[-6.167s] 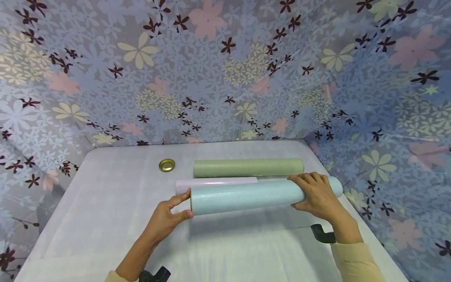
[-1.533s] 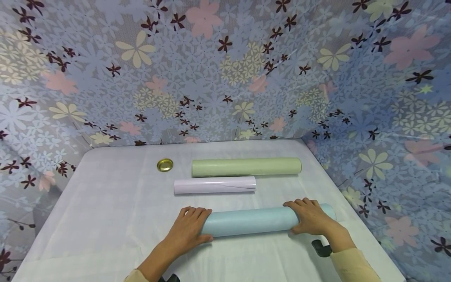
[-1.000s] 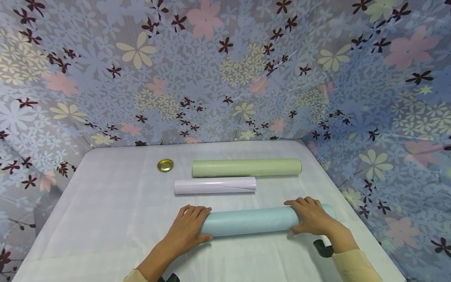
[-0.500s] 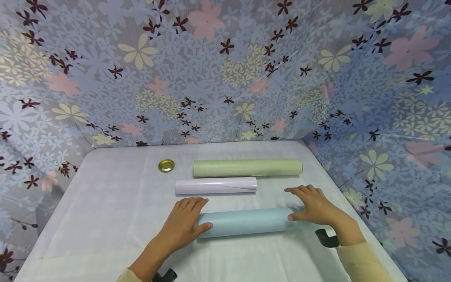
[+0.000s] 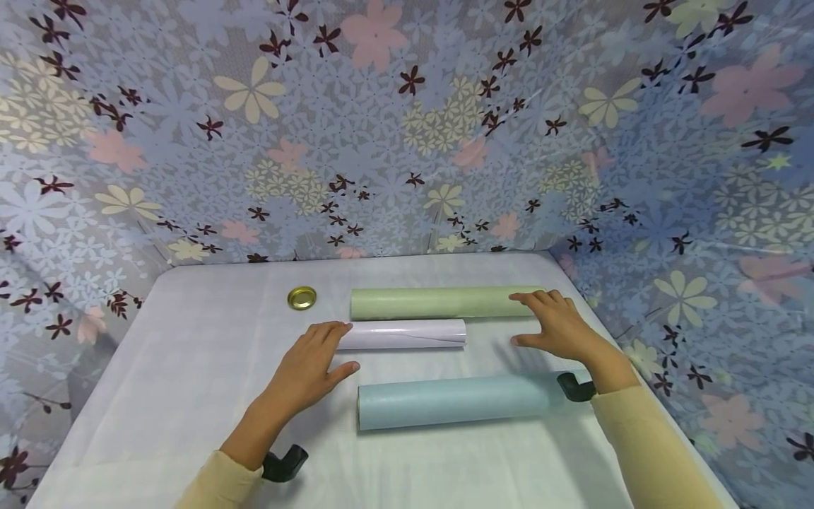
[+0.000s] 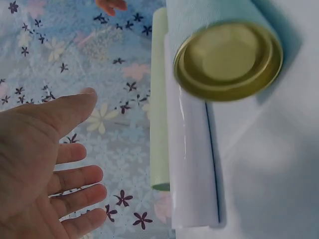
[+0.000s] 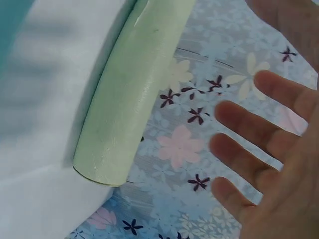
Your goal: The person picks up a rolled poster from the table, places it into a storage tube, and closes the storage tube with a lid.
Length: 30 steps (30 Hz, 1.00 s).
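Observation:
A light blue tube (image 5: pixel 451 401) lies across the near part of the table, touched by neither hand. The left wrist view shows a gold metal cap (image 6: pixel 227 57) set in its left end. My left hand (image 5: pixel 305 367) hovers with spread fingers by the left end of a glossy lilac roll (image 5: pixel 407 334), overlapping that end in the head view. Farther back lies a pale green tube (image 5: pixel 432 302). Over its right end my right hand (image 5: pixel 559 329) is held, thumb and fingers apart, nothing between them; the right wrist view shows a gap to the tube (image 7: pixel 124 99).
A loose round gold lid (image 5: pixel 302 297) rests on the white-covered table (image 5: pixel 178 367), left of the green tube. Flower-patterned cloth (image 5: pixel 381 141) hangs behind the table and along its right side. Dark camera mounts (image 5: pixel 285 463) stick out from both wrists.
The blue tube, held up in both hands at first, was lowered onto the table nearer me. Both hands then let go and moved away, the right to the green tube, the left toward the lilac roll.

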Tool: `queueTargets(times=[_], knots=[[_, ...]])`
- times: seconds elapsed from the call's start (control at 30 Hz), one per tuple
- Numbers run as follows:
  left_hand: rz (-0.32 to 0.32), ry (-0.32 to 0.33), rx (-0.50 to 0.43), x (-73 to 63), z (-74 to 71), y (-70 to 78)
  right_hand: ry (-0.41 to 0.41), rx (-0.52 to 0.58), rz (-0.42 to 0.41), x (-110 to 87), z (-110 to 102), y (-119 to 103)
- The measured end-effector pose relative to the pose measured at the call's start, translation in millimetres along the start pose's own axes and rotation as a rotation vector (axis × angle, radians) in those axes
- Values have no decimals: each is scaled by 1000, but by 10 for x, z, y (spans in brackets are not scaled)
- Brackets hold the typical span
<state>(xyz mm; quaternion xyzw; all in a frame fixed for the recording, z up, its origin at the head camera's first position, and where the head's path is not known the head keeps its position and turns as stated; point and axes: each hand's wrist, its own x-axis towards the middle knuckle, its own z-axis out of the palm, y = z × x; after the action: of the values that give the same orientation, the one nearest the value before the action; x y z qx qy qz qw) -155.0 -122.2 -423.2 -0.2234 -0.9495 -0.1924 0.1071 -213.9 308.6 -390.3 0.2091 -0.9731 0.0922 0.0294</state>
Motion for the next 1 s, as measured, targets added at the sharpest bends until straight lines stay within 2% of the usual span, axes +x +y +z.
queueTargets(times=[0.17,0.3,0.5,0.77,1.0], knots=[[-3,-7,29,112,-15,-108,15,-9,27,250,24,59],[-31,-44,36,198,2,-191,11,-20,55,424,63,143],[-63,-103,51,282,51,-320,-35,-24,92,621,124,286],[-47,-116,83,373,122,-470,-103,-47,127,775,236,436],[-51,-160,103,428,190,-572,-155,-82,122,820,335,536]])
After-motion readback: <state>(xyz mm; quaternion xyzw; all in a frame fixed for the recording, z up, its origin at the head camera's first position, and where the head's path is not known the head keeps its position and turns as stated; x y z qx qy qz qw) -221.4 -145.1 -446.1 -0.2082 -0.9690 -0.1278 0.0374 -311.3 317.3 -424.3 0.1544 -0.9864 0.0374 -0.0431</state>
